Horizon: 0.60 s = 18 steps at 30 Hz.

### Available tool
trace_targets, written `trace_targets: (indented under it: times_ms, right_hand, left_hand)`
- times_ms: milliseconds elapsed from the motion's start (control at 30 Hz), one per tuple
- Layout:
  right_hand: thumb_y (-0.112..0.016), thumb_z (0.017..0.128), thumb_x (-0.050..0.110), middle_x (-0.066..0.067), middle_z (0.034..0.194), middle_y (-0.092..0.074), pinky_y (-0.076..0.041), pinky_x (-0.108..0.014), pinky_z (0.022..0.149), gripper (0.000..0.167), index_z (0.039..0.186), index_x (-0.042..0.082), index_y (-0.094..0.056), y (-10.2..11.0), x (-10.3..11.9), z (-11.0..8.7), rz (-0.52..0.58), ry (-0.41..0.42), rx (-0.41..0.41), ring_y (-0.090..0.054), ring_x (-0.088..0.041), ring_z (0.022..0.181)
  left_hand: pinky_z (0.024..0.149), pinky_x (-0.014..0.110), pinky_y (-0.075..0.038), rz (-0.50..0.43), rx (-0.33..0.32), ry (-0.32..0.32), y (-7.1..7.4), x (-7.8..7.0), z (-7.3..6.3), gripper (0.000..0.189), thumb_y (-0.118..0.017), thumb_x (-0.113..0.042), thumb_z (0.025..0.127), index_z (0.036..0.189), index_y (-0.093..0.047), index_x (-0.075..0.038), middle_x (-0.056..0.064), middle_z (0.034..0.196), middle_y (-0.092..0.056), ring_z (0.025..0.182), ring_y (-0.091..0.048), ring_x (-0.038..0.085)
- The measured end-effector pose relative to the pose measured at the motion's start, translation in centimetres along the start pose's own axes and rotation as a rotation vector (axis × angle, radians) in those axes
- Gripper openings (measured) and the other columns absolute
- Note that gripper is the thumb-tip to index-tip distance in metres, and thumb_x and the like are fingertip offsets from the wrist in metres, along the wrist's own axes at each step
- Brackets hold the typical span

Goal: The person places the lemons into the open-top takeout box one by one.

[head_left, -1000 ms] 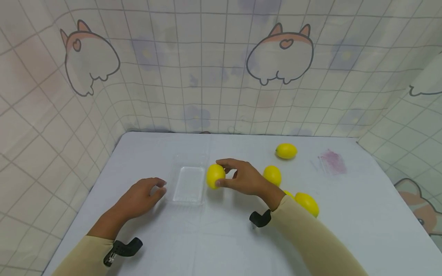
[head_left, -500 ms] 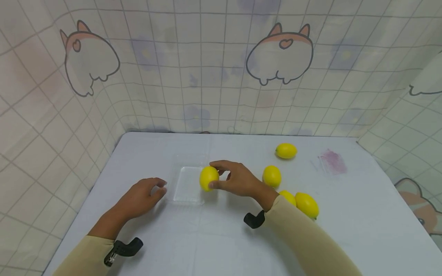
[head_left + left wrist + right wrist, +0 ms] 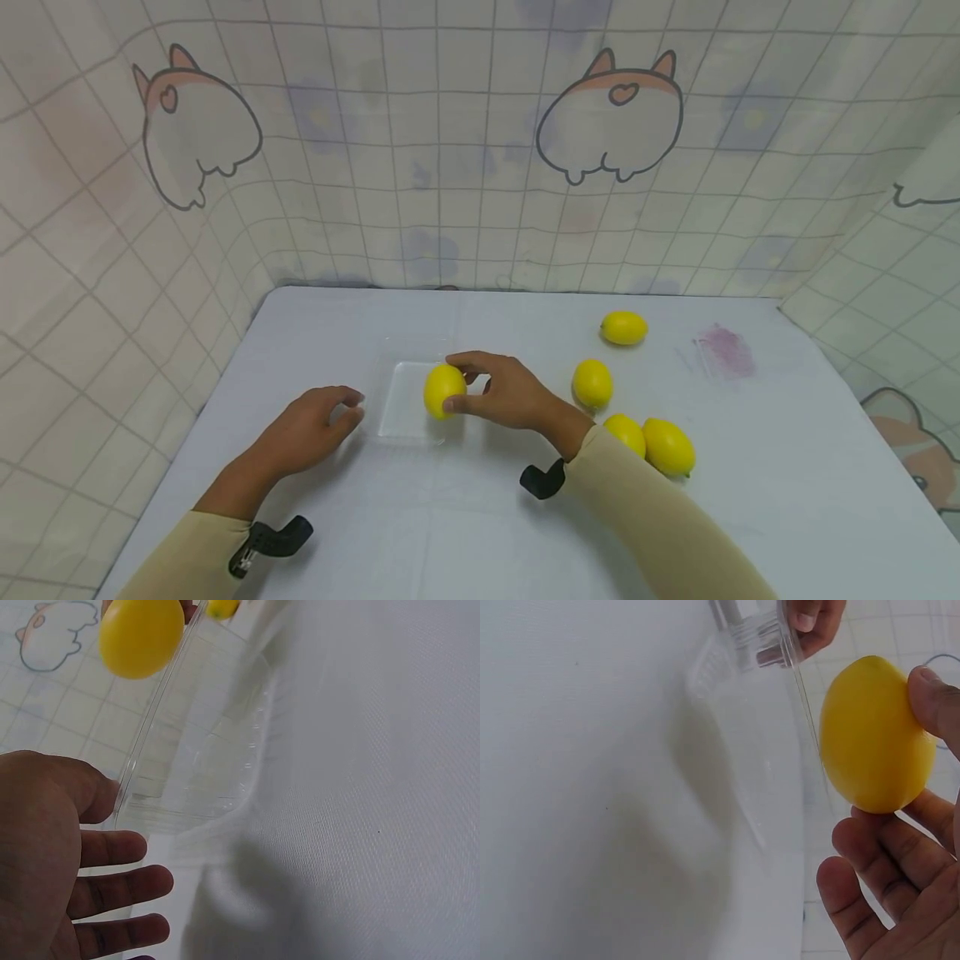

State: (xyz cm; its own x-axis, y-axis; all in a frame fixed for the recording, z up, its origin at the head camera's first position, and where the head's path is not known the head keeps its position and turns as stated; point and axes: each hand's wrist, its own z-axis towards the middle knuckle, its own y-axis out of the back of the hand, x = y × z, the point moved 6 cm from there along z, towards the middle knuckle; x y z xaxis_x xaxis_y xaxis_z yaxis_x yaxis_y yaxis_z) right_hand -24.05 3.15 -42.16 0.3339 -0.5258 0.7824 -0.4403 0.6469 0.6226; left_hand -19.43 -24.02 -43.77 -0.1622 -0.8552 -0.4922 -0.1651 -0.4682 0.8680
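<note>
A yellow lemon is pinched between the thumb and fingers of my right hand. In the head view it overlaps the right part of a clear plastic box; the right wrist view shows the lemon above the box's rim. My left hand is at the box's left side, holding nothing. Its fingers are loosely extended in the left wrist view, with the thumb at the rim of the box; whether it touches cannot be told.
Several more lemons lie to the right: one at the back, one nearer, and a touching pair partly behind my right sleeve. A pinkish patch marks the white table. Patterned curtain surrounds the table's back and sides.
My right hand has carried the lemon leftward, from beside the box to over its right part. The left hand has stayed in place.
</note>
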Motion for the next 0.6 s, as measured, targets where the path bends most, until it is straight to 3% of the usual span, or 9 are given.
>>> trace_targets:
  times_ms: [100,333,600]
  right_hand:
    - [-0.080,0.087,0.050,0.013,0.121,-0.064,-0.054,-0.034,0.083,0.067,0.145,0.025,-0.058,-0.3,0.1,0.1,-0.010,0.002,-0.009,-0.060,-0.023,0.113]
    - [-0.080,0.085,0.054,0.011,0.131,-0.064,-0.053,-0.032,0.072,0.070,0.145,0.025,-0.058,-1.1,0.6,0.8,-0.041,0.000,0.001,-0.059,-0.016,0.088]
    - [-0.080,0.084,0.055,0.013,0.133,-0.062,-0.053,-0.032,0.073,0.072,0.146,0.026,-0.057,-2.2,0.9,1.2,-0.065,-0.056,0.037,-0.058,-0.016,0.091]
  left_hand:
    - [0.106,0.062,-0.042,0.006,0.003,0.009,0.0,0.0,0.0,0.038,-0.057,-0.031,0.106,0.129,-0.065,-0.003,0.019,0.136,-0.062,0.132,-0.051,0.043]
    - [0.106,0.062,-0.042,0.008,0.007,0.026,-0.1,0.2,0.0,0.038,-0.057,-0.031,0.105,0.129,-0.066,-0.004,0.017,0.135,-0.063,0.131,-0.052,0.042]
    - [0.107,0.061,-0.042,0.004,0.003,0.014,-0.2,0.2,0.1,0.037,-0.058,-0.032,0.105,0.128,-0.067,-0.005,0.015,0.134,-0.063,0.130,-0.053,0.040]
